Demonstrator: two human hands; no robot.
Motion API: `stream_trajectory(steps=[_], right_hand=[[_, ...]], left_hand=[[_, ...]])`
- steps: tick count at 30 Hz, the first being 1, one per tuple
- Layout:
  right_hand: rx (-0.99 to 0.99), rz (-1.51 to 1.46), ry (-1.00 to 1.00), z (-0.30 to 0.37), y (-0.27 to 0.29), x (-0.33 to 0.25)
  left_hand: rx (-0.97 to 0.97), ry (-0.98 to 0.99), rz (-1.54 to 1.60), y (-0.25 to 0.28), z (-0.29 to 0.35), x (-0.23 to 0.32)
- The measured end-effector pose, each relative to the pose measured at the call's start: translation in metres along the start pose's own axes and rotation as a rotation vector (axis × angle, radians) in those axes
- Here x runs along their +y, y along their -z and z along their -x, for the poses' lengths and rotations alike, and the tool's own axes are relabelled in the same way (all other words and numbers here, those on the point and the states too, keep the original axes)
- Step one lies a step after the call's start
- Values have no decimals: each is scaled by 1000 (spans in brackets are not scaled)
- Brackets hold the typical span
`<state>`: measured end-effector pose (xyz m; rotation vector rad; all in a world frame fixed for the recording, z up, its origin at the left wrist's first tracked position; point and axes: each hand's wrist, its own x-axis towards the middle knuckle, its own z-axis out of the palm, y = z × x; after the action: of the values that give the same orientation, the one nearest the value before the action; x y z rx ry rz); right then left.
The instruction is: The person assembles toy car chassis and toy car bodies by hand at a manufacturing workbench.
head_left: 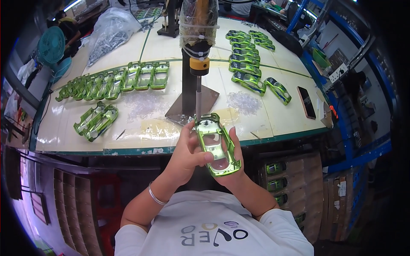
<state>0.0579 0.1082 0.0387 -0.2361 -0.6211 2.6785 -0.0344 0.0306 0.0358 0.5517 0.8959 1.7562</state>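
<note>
Both my hands hold one shiny green toy car body shell (217,150), its hollow, silvery inside facing up and clear window plastic set in it. My left hand (183,158) grips the shell's left side, with the thumb laid over the edge. Along the right side, my right hand (237,151) supports it, fingers partly hidden beneath. A vertical power screwdriver (199,64), wrapped in clear plastic, hangs on a stand above. Its thin shaft comes down at the shell's far left corner; whether the tip touches it I cannot tell.
Green shells (102,85) line the table's left, with a nearer pair (96,121). Finished-looking green cars (244,59) stand at right, near a phone (306,102). Small clear parts lie in two piles, left (145,104) and right (244,102). A divided carton (294,192) sits below right.
</note>
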Motion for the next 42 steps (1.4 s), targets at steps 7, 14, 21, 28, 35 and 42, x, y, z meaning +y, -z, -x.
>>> stream_trajectory(steps=[7, 14, 21, 28, 35, 42], right_hand=[[80, 38, 20, -1, 6, 2], [20, -18, 3, -9, 15, 2], [-112, -195, -242, -19, 24, -11], [-220, -244, -377, -25, 33, -17], [-231, -287, -415, -25, 26, -17], [-265, -330, -428, -23, 27, -18]], left_hand=[[13, -36, 0, -4, 0, -1], [20, -81, -13, 2, -1, -10], [-9, -164, -19, 4, 12, -13], [-50, -269, -133, 4, 19, -10], [-56, -265, -140, 3, 24, -7], [-79, -267, -149, 1, 26, -7]])
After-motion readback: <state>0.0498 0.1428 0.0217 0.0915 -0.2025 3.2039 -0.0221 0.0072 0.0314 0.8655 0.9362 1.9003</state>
